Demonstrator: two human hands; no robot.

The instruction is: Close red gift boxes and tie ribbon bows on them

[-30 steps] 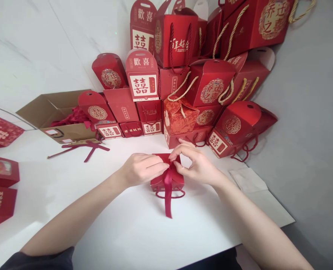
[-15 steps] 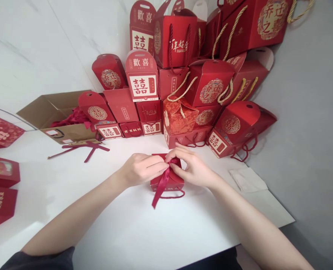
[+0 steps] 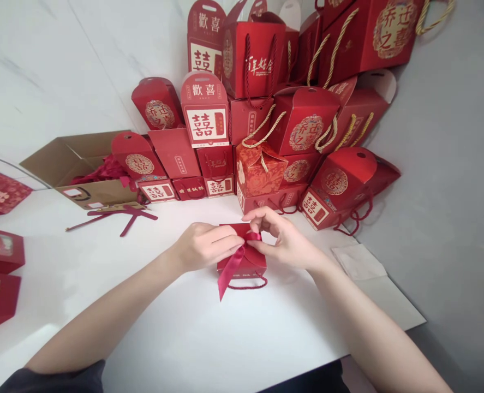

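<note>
While the crimson ribbon [image 3: 230, 273] is now slanting down below my left hand [image 3: 209, 244] instead of hanging straight as it was a second ago, a small loop of it is showing between my right hand's [image 3: 285, 240] curved finger and thumb. I'm pinching it with the left fingertips; the right ones are standing partly apart, and I cannot tell whether they're gripping. Directly beneath both, the red box [image 3: 253, 263] is sitting, so I judge the ribbon is being shaped against its top.

Left hand [image 3: 207, 246] and right hand [image 3: 282, 240] finger ribbon [image 3: 230, 272] (glossy) atop a box [image 3: 255, 263].
</note>
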